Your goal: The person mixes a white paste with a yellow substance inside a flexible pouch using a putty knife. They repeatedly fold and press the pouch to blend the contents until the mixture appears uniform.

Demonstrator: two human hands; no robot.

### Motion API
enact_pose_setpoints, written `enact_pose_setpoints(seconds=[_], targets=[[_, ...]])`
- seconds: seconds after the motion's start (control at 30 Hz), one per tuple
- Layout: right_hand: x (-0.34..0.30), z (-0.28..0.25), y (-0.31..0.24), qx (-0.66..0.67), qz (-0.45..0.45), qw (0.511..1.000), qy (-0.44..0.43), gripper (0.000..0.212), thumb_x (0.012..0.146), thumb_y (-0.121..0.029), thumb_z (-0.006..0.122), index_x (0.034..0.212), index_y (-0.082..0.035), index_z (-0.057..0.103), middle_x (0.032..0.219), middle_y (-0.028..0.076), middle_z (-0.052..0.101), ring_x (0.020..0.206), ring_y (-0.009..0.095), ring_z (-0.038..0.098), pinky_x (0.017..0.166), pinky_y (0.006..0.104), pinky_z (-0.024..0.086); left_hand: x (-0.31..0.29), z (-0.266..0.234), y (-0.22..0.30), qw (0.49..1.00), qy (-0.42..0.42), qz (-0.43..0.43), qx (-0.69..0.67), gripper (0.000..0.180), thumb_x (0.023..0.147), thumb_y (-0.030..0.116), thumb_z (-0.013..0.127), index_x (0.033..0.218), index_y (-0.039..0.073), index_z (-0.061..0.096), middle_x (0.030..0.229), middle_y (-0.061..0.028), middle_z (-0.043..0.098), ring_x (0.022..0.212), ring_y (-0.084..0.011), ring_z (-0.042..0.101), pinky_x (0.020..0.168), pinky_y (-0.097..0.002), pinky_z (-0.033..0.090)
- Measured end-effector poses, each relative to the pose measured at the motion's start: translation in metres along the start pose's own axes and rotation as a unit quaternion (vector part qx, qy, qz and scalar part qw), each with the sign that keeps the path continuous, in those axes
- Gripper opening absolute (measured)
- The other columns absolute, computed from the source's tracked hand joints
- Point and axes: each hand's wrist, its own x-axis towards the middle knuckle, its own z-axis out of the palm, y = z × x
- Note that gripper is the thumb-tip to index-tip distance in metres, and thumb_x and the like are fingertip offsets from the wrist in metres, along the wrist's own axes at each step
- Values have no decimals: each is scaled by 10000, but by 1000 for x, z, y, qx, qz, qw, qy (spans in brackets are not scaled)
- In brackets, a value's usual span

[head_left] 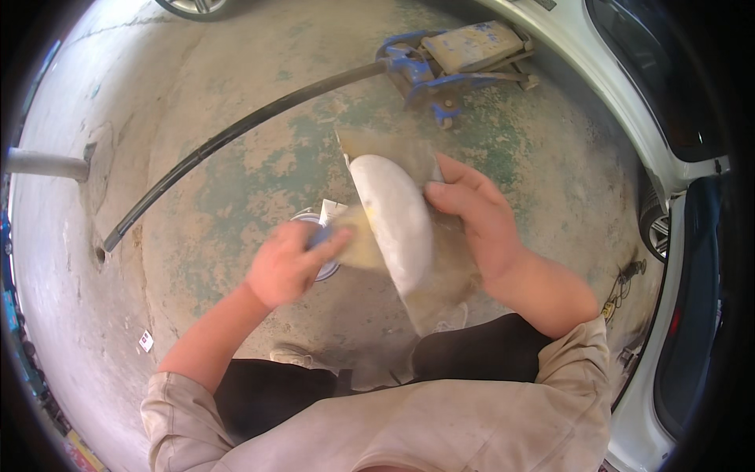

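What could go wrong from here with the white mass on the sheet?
The white mass reaches the left edge of the sheet, so some might drop. The yellowish tool in the left hand, blurred near that edge, could drag more over. The right hand grips the sheet's right side; a looser grip might let it tip.

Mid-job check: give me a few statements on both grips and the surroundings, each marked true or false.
1. The right grip holds a flat sheet. True.
2. The white mass lies on the floor. False: it sits on the sheet.
3. The left grip is empty. False: it holds a yellowish, motion-blurred spreader.
4. The blue floor jack has a long black handle. True.
5. The car at upper right is red. False: its body is white.
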Motion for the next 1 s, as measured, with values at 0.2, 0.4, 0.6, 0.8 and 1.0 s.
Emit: enact_pose_setpoints(seconds=[0.2, 0.4, 0.6, 0.8, 1.0], targets=[[-9, -9, -21, -8, -118, 993, 12, 383, 978, -112, 470, 1342, 1, 505, 1234, 103, 623, 1120, 186, 612, 979, 329, 485, 4, 0, 2, 971, -123, -191, -76, 752, 813, 25, 576, 1499, 268, 384, 1004, -147, 545, 845, -341, 578, 754, -431, 507], [13, -41, -18, 35, -143, 977, 153, 429, 1022, -171, 416, 1428, -34, 387, 1347, 99, 538, 1190, 219, 586, 1021, 395, 493, 14, -38, 2, 746, 6, -332, -577, 344, 1029, 225, 463, 1300, 17, 427, 873, -80, 572, 744, -136, 566, 650, -276, 452], [21, -54, -19, -58, -185, 968, 158, 424, 1018, -155, 452, 1420, -40, 379, 1322, 105, 547, 1142, 214, 622, 895, 384, 577, 25, -69, 20, 637, -66, -305, -705, 355, 1044, 304, 428, 1252, 19, 456, 801, -93, 595, 589, -155, 578, 548, -275, 469], [17, -41, 1, -256, -246, 924, 145, 439, 992, -85, 489, 1412, -19, 380, 1250, 122, 598, 1045, 232, 651, 819, 388, 600, 31, -79, 34, 640, -158, -356, -663, 331, 1056, 287, 417, 1247, 22, 472, 795, -95, 609, 593, -156, 606, 528, -273, 479], [9, -35, 16, -533, -345, 768, 75, 263, 955, -35, 559, 1211, 20, 590, 899, 117, 682, 662, 126, 633, 582, 283, 527, 31, -75, 31, 673, -139, -328, -648, 344, 1042, 345, 461, 1139, 19, 515, 733, -82, 577, 554, -139, 559, 502, -265, 438]])
